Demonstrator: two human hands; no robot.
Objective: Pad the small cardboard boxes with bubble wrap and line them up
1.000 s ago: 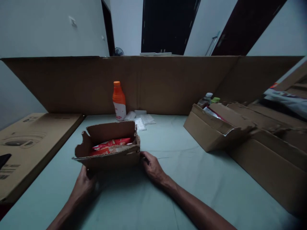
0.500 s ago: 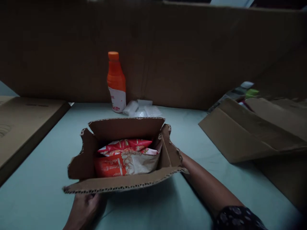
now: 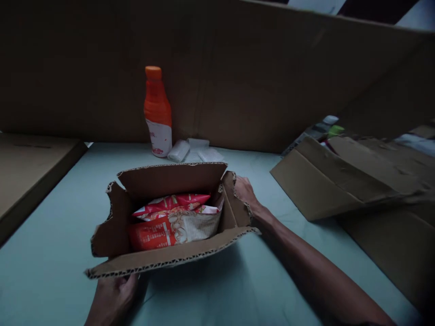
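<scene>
An open cardboard box (image 3: 171,262) stands in front of me with its flaps spread outward. Inside it lie red and white snack packets (image 3: 149,235), the front one printed with a pale nut-like picture. My left hand (image 3: 117,290) grips the box's near left side from below the front flap; most of its fingers are hidden. At the far right corner, my right hand (image 3: 245,190) presses against the outside of the box with curled fingers, partly covered by the right flap.
An orange and white bottle (image 3: 158,113) stands behind the box, beside several clear plastic-wrapped pieces (image 3: 197,149). A second cardboard box (image 3: 312,181) with bottles lies tilted at right. Flat cardboard (image 3: 30,167) lies at left, and a tall cardboard wall (image 3: 238,81) closes the back.
My right hand has come into view beyond the right flap, having been hidden behind the box. The whole view has shifted slightly; the left hand keeps its place under the front flap.
</scene>
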